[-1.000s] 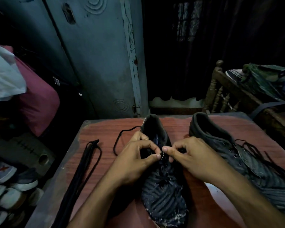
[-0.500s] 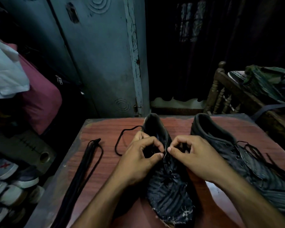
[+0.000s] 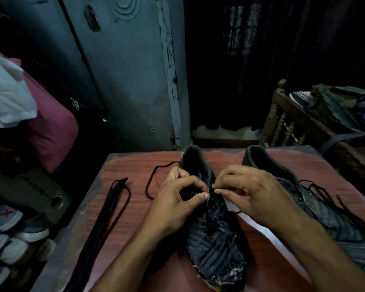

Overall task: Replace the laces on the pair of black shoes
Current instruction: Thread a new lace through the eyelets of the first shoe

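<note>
Two black shoes stand on a reddish wooden table [image 3: 122, 163], toes toward me. Over the eyelets of the middle shoe [image 3: 215, 245], my left hand [image 3: 177, 205] and my right hand [image 3: 249, 192] meet. Each pinches the black lace [image 3: 208, 193] between thumb and forefinger; a pale lace tip shows between the fingertips. A loose length of this lace [image 3: 151, 180] loops out to the left of the shoe. The second shoe [image 3: 320, 209] lies to the right with slack laces spilling over its side. A folded bundle of black laces [image 3: 105, 216] lies on the table's left part.
A blue-grey door [image 3: 122, 81] stands behind the table. To the left are a pink bag [image 3: 53, 131] and rows of shoes [image 3: 6, 234] on the floor. A wooden railing [image 3: 280, 123] and piled cloth [image 3: 341, 106] are at the right. The table's left edge is close to the lace bundle.
Both hands stay on the lace at the middle shoe's eyelets. The fingertips have shifted slightly toward the heel and the pale lace tip now stands between them.
</note>
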`<action>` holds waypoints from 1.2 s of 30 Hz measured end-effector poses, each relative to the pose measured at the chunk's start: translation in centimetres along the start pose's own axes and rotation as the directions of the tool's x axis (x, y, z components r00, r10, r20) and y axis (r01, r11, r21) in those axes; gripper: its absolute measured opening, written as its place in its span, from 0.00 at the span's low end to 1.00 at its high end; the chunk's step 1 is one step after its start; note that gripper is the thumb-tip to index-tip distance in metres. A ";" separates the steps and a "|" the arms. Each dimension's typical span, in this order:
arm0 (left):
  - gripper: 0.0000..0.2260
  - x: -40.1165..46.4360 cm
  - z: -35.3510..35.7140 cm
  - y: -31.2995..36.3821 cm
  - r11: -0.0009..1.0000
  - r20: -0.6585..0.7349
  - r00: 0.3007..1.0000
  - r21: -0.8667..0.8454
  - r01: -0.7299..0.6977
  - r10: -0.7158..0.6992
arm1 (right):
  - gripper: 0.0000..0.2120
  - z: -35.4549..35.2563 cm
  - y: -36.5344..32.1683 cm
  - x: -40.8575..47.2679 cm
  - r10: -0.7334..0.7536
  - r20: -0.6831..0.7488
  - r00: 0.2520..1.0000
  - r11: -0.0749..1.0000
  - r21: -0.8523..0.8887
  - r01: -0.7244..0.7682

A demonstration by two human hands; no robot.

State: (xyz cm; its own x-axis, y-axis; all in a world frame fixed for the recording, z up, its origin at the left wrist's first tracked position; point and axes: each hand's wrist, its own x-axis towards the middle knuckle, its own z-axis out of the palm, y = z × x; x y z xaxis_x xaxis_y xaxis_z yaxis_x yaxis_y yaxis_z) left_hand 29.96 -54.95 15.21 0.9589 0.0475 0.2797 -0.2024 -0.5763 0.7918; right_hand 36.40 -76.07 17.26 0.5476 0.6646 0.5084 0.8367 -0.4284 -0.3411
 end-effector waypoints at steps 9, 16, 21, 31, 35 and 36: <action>0.28 1.1 -3.0 -3.6 0.963 -0.197 0.980 0.267 0.030 0.025 | 0.12 -0.2 -0.5 -0.3 0.190 -0.208 0.960 0.977 -0.053 -0.204; 0.09 0.5 -1.9 -4.5 0.929 -0.206 0.978 0.365 0.061 0.017 | 0.08 0.9 -0.4 0.1 0.137 -0.330 0.934 0.984 -0.061 -0.166; 0.07 -1.3 -3.7 1.5 0.917 -0.213 0.958 0.386 -0.098 0.192 | 0.22 1.6 -2.1 0.2 0.014 -0.313 0.950 1.000 0.019 -0.009; 0.09 -7.4 -6.2 9.6 0.928 -0.070 0.979 0.337 -0.158 0.192 | 0.14 2.1 -2.7 0.4 0.262 -0.368 0.892 0.879 0.473 -0.063; 0.08 -10.1 -5.0 7.5 0.931 -0.064 0.996 0.363 -0.038 0.065 | 0.14 1.3 -1.0 0.6 0.573 -0.330 0.750 0.654 0.735 -0.176; 0.08 -10.7 -4.6 7.0 0.935 -0.069 0.997 0.354 -0.012 0.039 | 0.13 1.1 -1.0 0.8 0.609 -0.315 0.728 0.596 0.787 -0.158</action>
State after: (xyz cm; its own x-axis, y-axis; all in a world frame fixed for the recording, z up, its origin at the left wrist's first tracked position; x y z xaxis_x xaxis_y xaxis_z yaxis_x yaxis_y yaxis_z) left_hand 17.41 -55.73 20.25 0.9343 0.0815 0.3469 -0.1301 -0.8283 0.5450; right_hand 35.99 -74.50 17.12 0.9109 0.0303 0.4115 0.4054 0.1210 -0.9061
